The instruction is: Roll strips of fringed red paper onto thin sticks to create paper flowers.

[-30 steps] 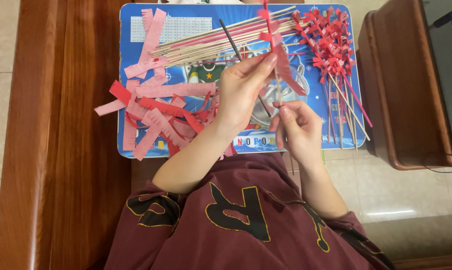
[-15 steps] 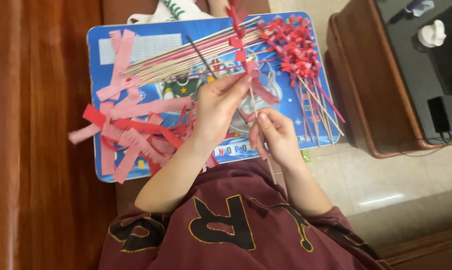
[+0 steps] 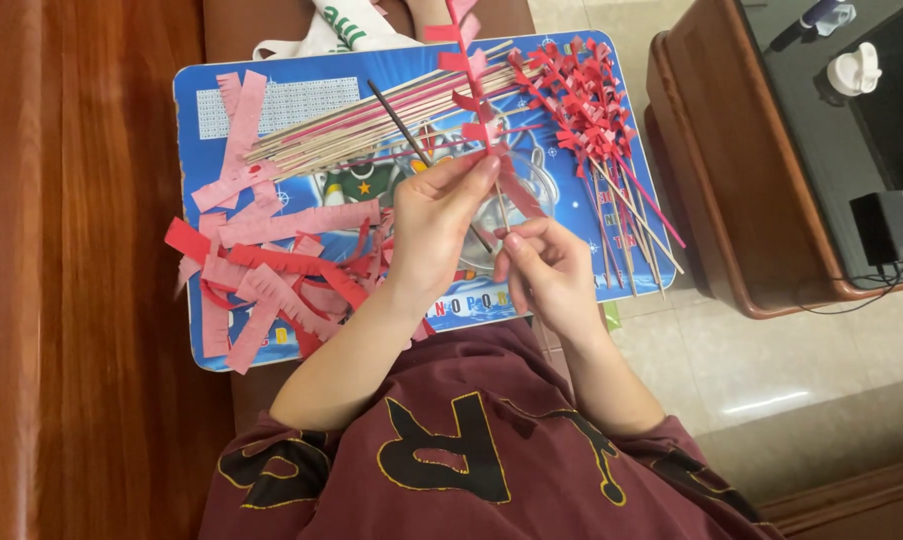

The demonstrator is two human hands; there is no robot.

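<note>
Over a blue picture board (image 3: 402, 80), my left hand (image 3: 432, 225) pinches a red fringed paper strip (image 3: 472, 95) that winds around a thin bamboo stick (image 3: 500, 205). Below it, my right hand (image 3: 547, 270) grips the lower end of that same stick. The stick points away from me, with paper curls showing along its upper part. Loose pink and red fringed strips (image 3: 272, 270) are heaped on the board's left. Bare sticks (image 3: 362, 130) lie in a bundle across its top. Finished sticks with red paper curls (image 3: 582, 100) are piled at the right.
A dark thin brush or pencil (image 3: 397, 115) lies across the bare sticks. A clear round dish (image 3: 532, 185) sits behind my hands. A white bag (image 3: 342, 25) is beyond the board. A wooden cabinet (image 3: 732, 200) with a black adapter (image 3: 887, 225) stands right.
The view has shifted, so the board sits further left and lower. Both hands keep hold of the stick, and the left fingers have moved along the red strip.
</note>
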